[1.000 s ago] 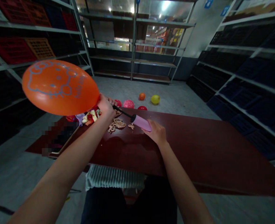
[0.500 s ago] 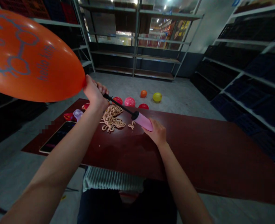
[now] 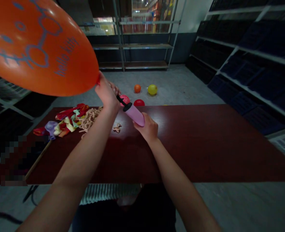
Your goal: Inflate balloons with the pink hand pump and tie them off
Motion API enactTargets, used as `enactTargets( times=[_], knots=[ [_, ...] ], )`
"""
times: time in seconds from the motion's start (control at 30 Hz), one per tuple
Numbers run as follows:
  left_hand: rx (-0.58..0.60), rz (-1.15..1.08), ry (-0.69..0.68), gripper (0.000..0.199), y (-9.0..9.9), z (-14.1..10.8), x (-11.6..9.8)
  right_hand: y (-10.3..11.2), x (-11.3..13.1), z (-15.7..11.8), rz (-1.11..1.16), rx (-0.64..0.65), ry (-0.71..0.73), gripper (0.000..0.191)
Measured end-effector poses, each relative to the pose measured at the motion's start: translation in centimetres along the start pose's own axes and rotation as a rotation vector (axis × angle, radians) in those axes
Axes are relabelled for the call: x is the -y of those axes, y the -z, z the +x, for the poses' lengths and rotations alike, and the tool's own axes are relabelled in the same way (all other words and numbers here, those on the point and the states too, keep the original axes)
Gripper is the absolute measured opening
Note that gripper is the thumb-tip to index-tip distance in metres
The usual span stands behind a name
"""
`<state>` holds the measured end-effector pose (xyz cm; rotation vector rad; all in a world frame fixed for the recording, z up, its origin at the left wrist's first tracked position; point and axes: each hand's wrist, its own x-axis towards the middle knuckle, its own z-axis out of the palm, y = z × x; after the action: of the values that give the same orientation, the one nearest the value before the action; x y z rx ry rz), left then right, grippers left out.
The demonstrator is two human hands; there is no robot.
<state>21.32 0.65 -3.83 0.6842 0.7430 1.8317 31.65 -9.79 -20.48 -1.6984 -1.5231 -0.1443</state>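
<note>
A large inflated orange balloon (image 3: 67,61) with blue print and the words "hello kitty" fills the upper left. My left hand (image 3: 108,91) is closed round its neck, together with the black end of a hand balloon pump (image 3: 134,114). The nozzle inside the neck is hidden by my fingers. My right hand (image 3: 147,128) grips the pump's pink barrel at its lower end. Only a short length of black rod shows between barrel and left hand. Below the pump, a few tan twisted strips (image 3: 117,128) lie on the dark red table (image 3: 193,145).
Uninflated balloons (image 3: 70,120) and a heap of tan strips (image 3: 90,119) lie at the table's left. An orange balloon (image 3: 137,88), a yellow balloon (image 3: 152,90) and a red balloon (image 3: 139,102) rest beyond the table. Shelves (image 3: 144,46) stand behind; crates (image 3: 249,71) line the right.
The pink barrel has slid up toward my left hand, so much less black rod shows. The view has shifted, and the orange balloon appears further right in the picture.
</note>
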Motion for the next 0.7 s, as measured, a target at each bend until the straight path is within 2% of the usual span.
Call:
enactTargets(
  times=[0.1,0.2,0.3,0.43,0.7],
  knots=[
    [-0.02,0.003,0.065,0.056,0.5,-1.1,2.6,0.0,0.0,0.1,-0.037,0.033,-0.029,0.05],
    [-0.034,0.03,0.154,0.057,1.4,-0.9,3.3,0.3,0.2,0.2,-0.068,0.098,-0.025,0.052],
    [-0.038,0.039,0.196,0.057,2.7,-0.3,2.4,0.6,0.6,0.2,-0.063,0.134,0.013,0.051],
    [-0.136,-0.005,0.216,0.057,4.9,0.1,0.8,0.7,1.4,-0.1,-0.06,0.165,0.098,0.045],
    [-0.256,-0.111,0.183,0.052,9.5,2.5,-3.0,0.9,2.3,-0.8,-0.16,0.225,0.245,0.05]
  ],
)
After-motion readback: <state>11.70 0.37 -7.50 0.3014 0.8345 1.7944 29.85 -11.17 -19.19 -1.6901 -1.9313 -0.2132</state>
